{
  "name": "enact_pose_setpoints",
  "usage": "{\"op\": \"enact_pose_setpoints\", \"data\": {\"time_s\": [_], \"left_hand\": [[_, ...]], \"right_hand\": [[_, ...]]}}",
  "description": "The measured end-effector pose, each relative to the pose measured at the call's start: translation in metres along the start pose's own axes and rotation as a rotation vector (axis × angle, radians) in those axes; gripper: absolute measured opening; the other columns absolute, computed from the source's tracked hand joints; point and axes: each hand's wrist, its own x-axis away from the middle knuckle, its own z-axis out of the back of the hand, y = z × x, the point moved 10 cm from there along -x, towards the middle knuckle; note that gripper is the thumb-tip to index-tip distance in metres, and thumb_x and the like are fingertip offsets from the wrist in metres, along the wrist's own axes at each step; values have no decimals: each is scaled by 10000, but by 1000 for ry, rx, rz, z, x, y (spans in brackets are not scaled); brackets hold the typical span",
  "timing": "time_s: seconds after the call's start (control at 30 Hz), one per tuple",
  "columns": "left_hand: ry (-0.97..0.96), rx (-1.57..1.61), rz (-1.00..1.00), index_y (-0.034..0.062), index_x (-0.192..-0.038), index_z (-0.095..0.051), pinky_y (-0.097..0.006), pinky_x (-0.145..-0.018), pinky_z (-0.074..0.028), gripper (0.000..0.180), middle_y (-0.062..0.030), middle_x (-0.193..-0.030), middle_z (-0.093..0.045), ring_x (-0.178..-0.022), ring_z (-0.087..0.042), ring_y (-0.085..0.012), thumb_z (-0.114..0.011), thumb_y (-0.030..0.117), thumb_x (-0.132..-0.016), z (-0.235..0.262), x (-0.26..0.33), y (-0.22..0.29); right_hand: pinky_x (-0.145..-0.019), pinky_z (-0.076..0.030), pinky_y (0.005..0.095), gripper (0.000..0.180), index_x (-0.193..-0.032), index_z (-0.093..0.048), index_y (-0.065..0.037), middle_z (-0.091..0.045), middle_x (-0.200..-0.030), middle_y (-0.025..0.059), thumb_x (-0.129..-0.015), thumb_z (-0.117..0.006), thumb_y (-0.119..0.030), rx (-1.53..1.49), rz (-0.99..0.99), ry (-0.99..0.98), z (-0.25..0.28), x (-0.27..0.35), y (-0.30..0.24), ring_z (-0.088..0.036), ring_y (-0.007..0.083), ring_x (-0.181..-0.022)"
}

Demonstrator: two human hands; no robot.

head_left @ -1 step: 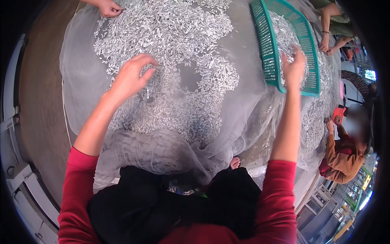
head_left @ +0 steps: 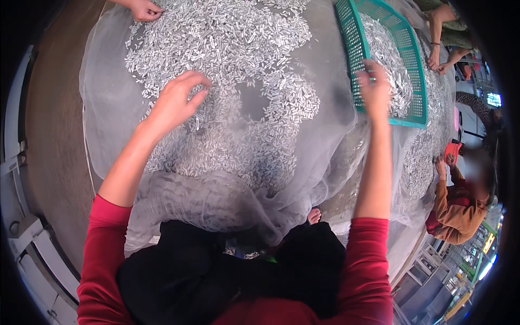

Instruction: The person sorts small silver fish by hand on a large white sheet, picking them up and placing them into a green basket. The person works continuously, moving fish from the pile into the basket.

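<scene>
Small silvery-white rod-shaped pieces, whose exact kind I cannot make out, lie spread in a thick layer over a pale mesh sheet. My left hand rests at the left part of the layer, thumb and curved fingers apart, with nothing visible in it. To the right stands a long green plastic basket holding more of these pieces. Over the basket's near left rim is my right hand, blurred by motion. Its fingers look apart, and I see nothing held.
Another person's hand touches the layer's far left edge. Beyond the basket, a co-worker's hands work at more pieces. A person in an orange-brown top sits at the right near a red container. Gathered mesh lies before my lap.
My right hand has moved left, from above the basket's inside to its left rim. My left hand has stayed in place.
</scene>
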Motion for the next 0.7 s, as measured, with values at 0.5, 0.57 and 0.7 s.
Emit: {"op": "enact_pose_setpoints", "data": {"time_s": [0.5,0.57,0.7], "left_hand": [[-100,-16,200,15,-974,-630,-388,-866,-460,153,-141,-1021,-635,-985,-602,-331,-574,85,-851,-3,50,-43],[-110,-18,227,15,-975,-631,-387,-877,-456,154,-142,-1027,-635,-996,-599,-331,-573,85,-851,-2,58,-46],[-96,-15,256,15,-982,-632,-385,-890,-453,158,-143,-1035,-634,-1008,-595,-333,-573,83,-851,3,70,-49]], "right_hand": [[-795,-480,321,190,-1009,-643,-64,-643,-966,50,-823,-637,-105,-768,-353,-207,-157,71,-28,-615,200,-898],[-788,-463,290,236,-1060,-601,12,-645,-1004,61,-857,-558,-100,-1355,-712,-269,-182,77,-17,-596,162,-918],[-757,-476,314,253,-1046,-597,-69,-572,-864,53,-796,-633,-87,-864,-461,-522,-194,51,-37,-573,172,-837]]}}
